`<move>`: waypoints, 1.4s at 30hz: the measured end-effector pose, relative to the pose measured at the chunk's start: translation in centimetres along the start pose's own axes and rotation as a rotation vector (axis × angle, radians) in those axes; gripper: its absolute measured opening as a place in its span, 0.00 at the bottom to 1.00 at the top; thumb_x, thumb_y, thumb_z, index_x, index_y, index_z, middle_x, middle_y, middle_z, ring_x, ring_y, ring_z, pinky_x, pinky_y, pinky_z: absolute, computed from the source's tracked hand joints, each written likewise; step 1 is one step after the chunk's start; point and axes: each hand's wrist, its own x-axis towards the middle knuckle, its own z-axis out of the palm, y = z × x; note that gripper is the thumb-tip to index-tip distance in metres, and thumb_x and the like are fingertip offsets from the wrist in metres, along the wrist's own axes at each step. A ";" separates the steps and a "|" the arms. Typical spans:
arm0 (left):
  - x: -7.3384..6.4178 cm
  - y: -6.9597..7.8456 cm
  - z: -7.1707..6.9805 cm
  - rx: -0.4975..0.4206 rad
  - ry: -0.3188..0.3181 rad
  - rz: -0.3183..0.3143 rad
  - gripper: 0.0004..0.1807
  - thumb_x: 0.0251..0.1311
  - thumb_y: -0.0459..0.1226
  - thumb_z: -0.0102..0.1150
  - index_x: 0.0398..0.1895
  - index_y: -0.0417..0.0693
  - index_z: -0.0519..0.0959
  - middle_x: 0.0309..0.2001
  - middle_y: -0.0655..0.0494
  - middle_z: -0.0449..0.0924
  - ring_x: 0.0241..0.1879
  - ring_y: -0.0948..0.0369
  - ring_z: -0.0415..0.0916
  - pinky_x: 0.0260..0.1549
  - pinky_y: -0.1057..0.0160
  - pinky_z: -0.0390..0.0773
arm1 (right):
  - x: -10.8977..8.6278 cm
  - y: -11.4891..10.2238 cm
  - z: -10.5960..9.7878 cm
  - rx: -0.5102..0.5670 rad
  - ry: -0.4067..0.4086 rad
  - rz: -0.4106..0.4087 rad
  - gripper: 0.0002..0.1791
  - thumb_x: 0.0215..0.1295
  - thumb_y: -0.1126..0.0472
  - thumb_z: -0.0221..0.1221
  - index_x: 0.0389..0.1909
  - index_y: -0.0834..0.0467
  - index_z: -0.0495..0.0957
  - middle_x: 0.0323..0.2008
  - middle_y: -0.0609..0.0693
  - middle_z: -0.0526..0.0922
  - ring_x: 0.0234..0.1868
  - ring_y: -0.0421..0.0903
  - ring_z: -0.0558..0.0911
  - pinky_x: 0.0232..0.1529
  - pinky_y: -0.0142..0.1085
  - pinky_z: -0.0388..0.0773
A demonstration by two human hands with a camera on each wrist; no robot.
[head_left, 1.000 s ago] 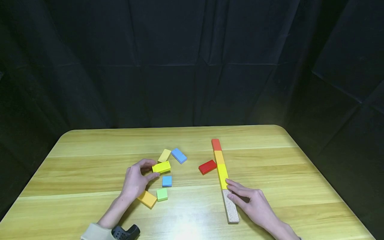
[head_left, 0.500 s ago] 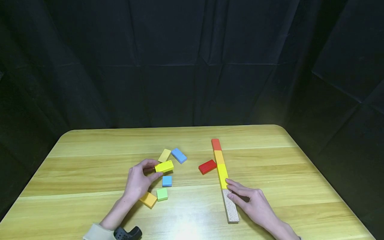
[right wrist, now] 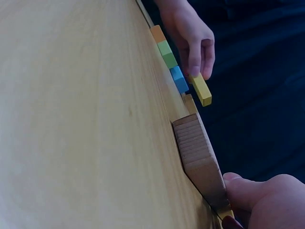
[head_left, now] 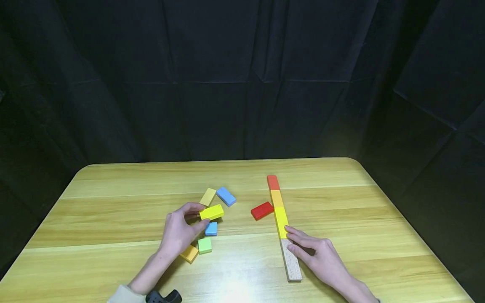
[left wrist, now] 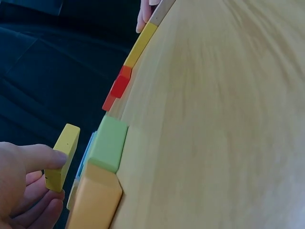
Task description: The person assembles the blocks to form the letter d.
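So the left hand (head_left: 181, 229) is pinching a yellow block (head_left: 212, 212) between thumb and fingers, and in the wrist views that block is hanging clear of the table (head_left: 113, 189), near the blue square (head_left: 211, 229). The right hand (head_left: 322, 256) is keeping its fingers slightly bent, thumb a little apart, with the tips resting on the speckled block (head_left: 291, 265) and the row's yellow block (head_left: 280, 219) right where those two are meeting end to end. Compared with half a second ago, the left hand and its block are sitting a bit further right, and the thumb is now covering a corner of the blue square. The right hand and the row are staying put. A dark mark is showing on the pinched block, but it's too small to make out.
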 end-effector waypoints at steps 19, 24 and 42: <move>-0.9 0.6 1.0 0.017 -0.035 0.028 0.19 0.47 0.32 0.77 0.45 0.45 0.84 0.44 0.53 0.87 0.45 0.55 0.84 0.49 0.55 0.83 | -0.1 0.0 0.1 0.009 -0.005 0.011 0.18 0.65 0.51 0.65 0.53 0.54 0.85 0.60 0.39 0.80 0.61 0.44 0.78 0.59 0.13 0.62; -1.2 0.7 1.3 0.032 -0.043 0.038 0.19 0.48 0.33 0.76 0.45 0.46 0.84 0.43 0.55 0.87 0.45 0.57 0.84 0.49 0.56 0.83 | -0.1 -0.1 0.1 0.006 -0.004 0.008 0.18 0.65 0.51 0.66 0.53 0.54 0.85 0.60 0.39 0.81 0.61 0.44 0.78 0.59 0.13 0.62; -1.5 3.2 4.9 0.054 -0.055 0.141 0.19 0.48 0.32 0.75 0.46 0.43 0.83 0.43 0.51 0.87 0.43 0.56 0.85 0.44 0.59 0.85 | 0.0 0.1 0.1 0.004 0.002 -0.002 0.18 0.66 0.51 0.65 0.53 0.55 0.85 0.60 0.40 0.81 0.61 0.45 0.78 0.59 0.14 0.62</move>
